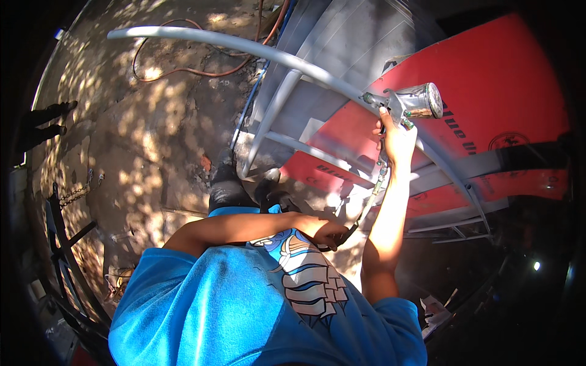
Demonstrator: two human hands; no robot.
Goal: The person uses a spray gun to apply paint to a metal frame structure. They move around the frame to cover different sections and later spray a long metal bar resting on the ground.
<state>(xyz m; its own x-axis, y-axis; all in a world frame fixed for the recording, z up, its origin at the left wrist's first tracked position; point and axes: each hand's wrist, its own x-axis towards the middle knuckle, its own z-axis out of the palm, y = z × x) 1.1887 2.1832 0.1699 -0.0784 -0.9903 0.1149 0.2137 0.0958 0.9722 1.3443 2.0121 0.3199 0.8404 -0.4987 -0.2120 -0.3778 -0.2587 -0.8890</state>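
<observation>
My right hand (398,139), arm stretched out to the right, is wrapped round the handle of a spray gun (421,101) with a metal paint cup. The gun is beside a long, curved tubular metal frame (244,44) coated in light grey. Whether its nozzle touches the tube, I cannot tell. An air hose (370,204) runs down from the gun's grip towards my waist. There my left hand (328,232) is closed round a dark length of that hose, close to my blue shirt.
Red printed panels (488,85) and grey-dusted sheets (360,36) lie beneath the frame. An orange hose (177,72) and a blue hose (249,100) cross the ground. Another person's dark-clad legs (46,125) show at far left, above a dark metal structure (61,244) with a chain.
</observation>
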